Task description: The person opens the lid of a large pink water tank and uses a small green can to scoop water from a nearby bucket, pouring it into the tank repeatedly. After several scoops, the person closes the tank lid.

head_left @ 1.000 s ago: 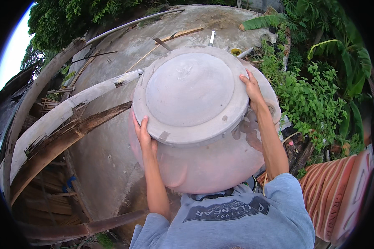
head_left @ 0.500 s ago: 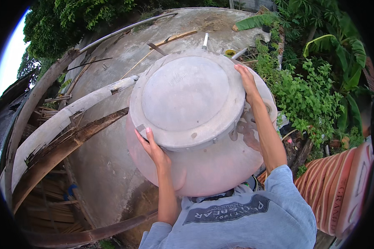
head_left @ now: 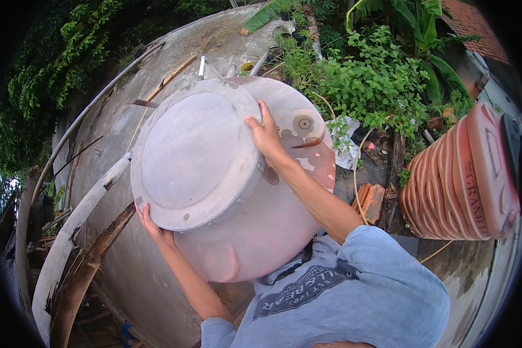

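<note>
Both my hands grip a round, pale grey lid [head_left: 194, 151] with a raised middle and a broad rim, at the top of a faded pink plastic water tank [head_left: 243, 249]. At the lid's lower left edge, my left hand [head_left: 151, 223] has its fingers closed on the rim. My right hand [head_left: 265, 134] grasps the right side, its thumb and fingers around the edge. A round fitting [head_left: 303, 123] and dark, wet-looking patches show on the tank's top, right of the lid. Whether the lid is seated or raised, I cannot tell.
An orange ribbed tank [head_left: 455, 180] lies on the right, near broken bricks [head_left: 368, 203] and a thin hose [head_left: 359, 168]. Leafy plants [head_left: 365, 81] grow behind. A pale curved pole [head_left: 84, 214] and a split brown trunk [head_left: 87, 267] lie left, with concrete ground beneath.
The view has swung right, bringing more of the orange tank in. More of the pink tank's top and its round fitting now shows right of the lid. Both hands keep hold of the rim.
</note>
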`<action>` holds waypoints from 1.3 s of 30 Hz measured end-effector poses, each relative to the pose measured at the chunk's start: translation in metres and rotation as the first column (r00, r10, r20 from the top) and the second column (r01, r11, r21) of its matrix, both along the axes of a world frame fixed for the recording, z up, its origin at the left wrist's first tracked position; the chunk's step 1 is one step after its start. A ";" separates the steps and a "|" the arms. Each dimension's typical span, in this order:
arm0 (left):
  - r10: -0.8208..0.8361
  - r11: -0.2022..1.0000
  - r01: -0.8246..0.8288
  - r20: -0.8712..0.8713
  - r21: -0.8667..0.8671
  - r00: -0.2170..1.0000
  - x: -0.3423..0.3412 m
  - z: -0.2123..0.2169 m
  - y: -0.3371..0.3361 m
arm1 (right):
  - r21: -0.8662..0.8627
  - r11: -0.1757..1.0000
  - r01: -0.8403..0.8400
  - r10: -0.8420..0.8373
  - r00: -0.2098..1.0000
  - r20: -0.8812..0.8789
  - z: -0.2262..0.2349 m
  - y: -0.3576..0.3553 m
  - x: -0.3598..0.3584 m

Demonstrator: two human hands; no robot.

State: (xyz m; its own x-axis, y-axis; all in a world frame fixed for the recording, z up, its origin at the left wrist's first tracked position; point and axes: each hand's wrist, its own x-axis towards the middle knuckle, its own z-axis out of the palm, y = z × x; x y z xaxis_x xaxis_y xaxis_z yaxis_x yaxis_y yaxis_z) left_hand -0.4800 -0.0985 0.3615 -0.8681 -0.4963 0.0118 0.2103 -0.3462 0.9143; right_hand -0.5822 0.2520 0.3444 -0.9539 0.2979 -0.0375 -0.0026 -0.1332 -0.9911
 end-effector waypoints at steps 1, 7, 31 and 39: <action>-0.043 0.999 0.043 -0.004 0.005 0.999 -0.005 -0.003 -0.008 | 0.020 0.999 0.037 -0.036 0.999 -0.025 -0.002 -0.003 0.005; -0.291 0.955 0.292 0.025 -0.044 0.956 -0.054 -0.019 -0.047 | 0.201 0.935 0.291 -0.273 0.955 -0.112 -0.011 -0.042 0.052; -0.178 0.979 0.186 0.101 -0.082 0.979 -0.024 -0.016 -0.027 | 0.069 0.900 0.431 -0.422 0.899 -0.116 -0.010 -0.070 0.075; -0.471 0.873 0.488 0.280 0.011 0.837 -0.123 -0.014 -0.119 | -0.066 0.767 0.638 -0.634 0.739 -0.229 -0.001 -0.171 0.146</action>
State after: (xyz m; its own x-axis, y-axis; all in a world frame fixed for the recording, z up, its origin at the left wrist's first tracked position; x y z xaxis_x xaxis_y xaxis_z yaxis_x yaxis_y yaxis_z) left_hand -0.6032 -0.2171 0.3478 -0.9713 -0.0230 -0.2368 -0.2207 -0.2848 0.9328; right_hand -0.4364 0.0805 0.3431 -0.5231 0.8367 0.1620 -0.3026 -0.0046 -0.9531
